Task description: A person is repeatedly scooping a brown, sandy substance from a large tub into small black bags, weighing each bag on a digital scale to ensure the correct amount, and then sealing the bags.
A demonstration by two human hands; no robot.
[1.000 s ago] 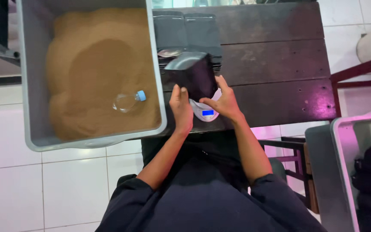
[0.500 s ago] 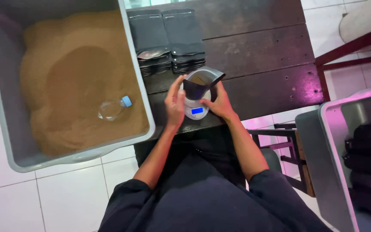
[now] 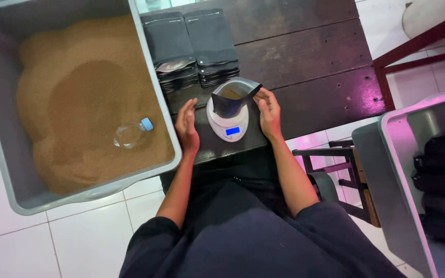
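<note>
While a dark pouch (image 3: 234, 99) stands upright with its mouth open on a small white scale (image 3: 227, 122), both hands sit on either side of it. On the left of the scale, the left hand (image 3: 187, 126) rests on the dark wooden table (image 3: 310, 56) with its fingers straight and loosely together, holding nothing and just clear of the scale's edge. To the right, the right hand (image 3: 268, 112) has its fingers gently curled, the fingertips touching or almost touching the pouch's right edge; whether they actually pinch it cannot be told. Brown powder shows inside the pouch, and the scale's small screen glows blue on the near side

Just beyond the scale, at the far side of the table, lie 2 stacks of flat dark pouches (image 3: 194, 44). At the left stands a big grey bin (image 3: 156, 87) full of brown powder (image 3: 78, 98), with a clear plastic bottle (image 3: 131, 134) with a blue cap lying on its side on the powder. Another grey bin (image 3: 387, 154) at the right holds dark packed pouches (image 3: 444, 180)
</note>
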